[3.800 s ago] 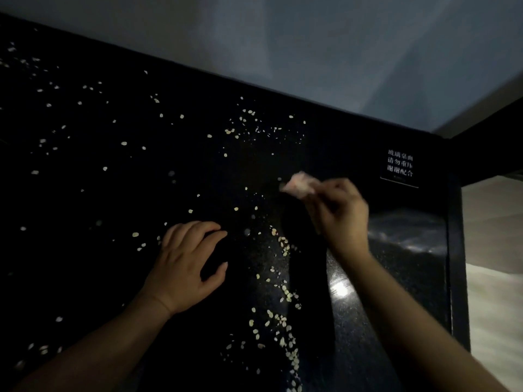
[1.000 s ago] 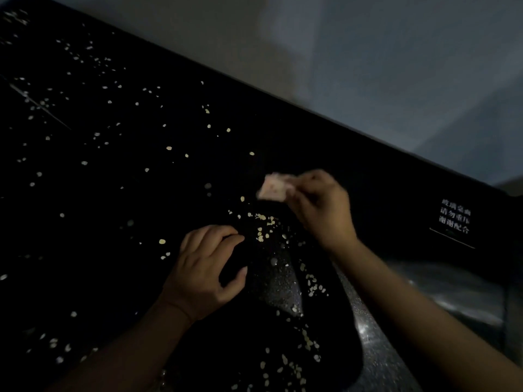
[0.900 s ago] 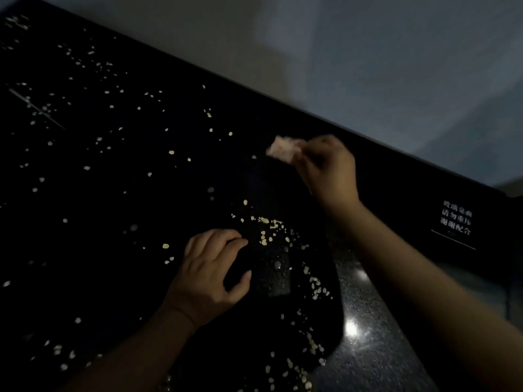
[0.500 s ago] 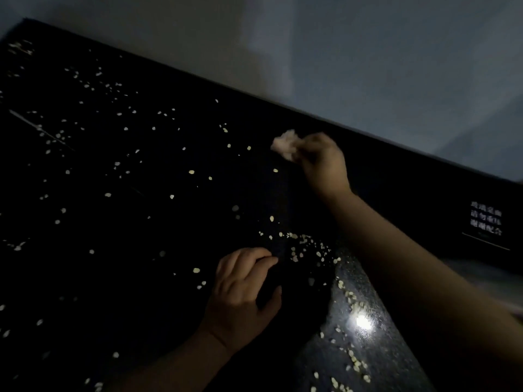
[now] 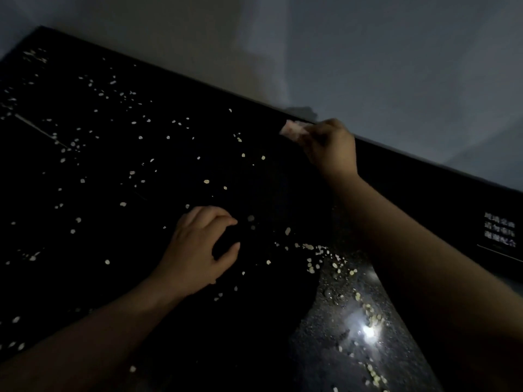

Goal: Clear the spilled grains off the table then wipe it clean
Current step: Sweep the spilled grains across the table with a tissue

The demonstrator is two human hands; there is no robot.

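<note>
Head view, dim light: we look down on a glossy black table (image 5: 254,335) that runs on a slant from upper left to lower right, with a grey wall (image 5: 368,66) behind it. Pale grains (image 5: 311,267) lie all over the top. They are thin and scattered across the left and middle. They are thicker in a loose band that starts just right of the left hand and runs diagonally toward us and to the right, past a bright glare (image 5: 365,331).

Our right hand (image 5: 328,148) is stretched out to the table's far edge, where it pinches a small pinkish wad (image 5: 294,131), either cloth or tissue, that pokes out to the left of the fingers. Our left hand (image 5: 201,250) rests mid-table with arched fingers and the thumb held apart. We see nothing in it, but the gloom is too deep to say whether it grips anything dark.

Almost every grain lies nearer to us than the wad, and most lie to its left. We judge that a stroke drawn back toward us would pull the far grains down into the band. The right hand has the reach for this, and the left hand sits beside the band's upper end. White lettering (image 5: 499,233), too blurred to read, marks the table at far right.
</note>
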